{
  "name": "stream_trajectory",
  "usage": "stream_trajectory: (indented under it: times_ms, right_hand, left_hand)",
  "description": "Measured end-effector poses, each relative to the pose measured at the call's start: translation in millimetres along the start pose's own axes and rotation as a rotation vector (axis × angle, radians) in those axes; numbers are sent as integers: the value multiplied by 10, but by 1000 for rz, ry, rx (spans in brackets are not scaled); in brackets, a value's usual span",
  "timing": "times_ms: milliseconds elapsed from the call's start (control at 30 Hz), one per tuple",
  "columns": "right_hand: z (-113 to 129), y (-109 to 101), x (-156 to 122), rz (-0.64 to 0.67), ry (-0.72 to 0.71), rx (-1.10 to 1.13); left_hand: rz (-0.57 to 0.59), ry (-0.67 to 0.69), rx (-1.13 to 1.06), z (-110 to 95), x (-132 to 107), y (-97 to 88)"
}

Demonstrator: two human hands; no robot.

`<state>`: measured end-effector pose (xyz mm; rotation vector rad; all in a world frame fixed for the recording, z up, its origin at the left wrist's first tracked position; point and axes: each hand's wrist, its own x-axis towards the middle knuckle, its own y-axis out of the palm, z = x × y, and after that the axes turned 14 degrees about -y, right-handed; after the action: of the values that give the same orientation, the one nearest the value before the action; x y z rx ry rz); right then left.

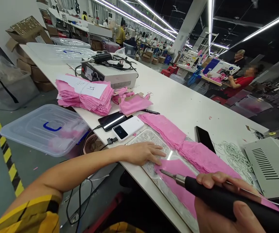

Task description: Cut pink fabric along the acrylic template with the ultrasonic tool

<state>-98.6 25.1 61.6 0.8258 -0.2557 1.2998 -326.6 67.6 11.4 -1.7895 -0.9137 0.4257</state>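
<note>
The pink piece point(175, 183) lies on the patterned board point(145, 137) along the table's point(175, 97) near edge, its far corner under the tip of the pen-shaped tool point(209, 191); contact cannot be told. The step in hand looks like working that corner with the tip, so the next move likely calls for still cloth and a light, exact touch. The right hand point(217, 215) grips the tool's black handle; the left hand point(141, 153) rests flat, fingers spread, fingertips at the corner and close to the tip. Pink stacks point(166, 129) crowd the board's far side, a power bank point(132, 126) its left end; beyond the stacks, past the phone point(205, 139), the tabletop offers open room.
</note>
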Motion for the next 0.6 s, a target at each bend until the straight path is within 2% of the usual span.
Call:
stream_trajectory:
  times_ms: [400, 500, 600]
  right_hand:
    - [-80, 95, -17, 75, -3, -23]
    - [-35, 8, -17, 87, 0, -50]
    - [28, -183, -1, 65, -6, -109]
  left_hand:
    - [-19, 9, 6, -34, -25, -30]
    - [-42, 26, 0, -34, -36, -34]
    - [-62, 54, -15, -35, -61, -36]
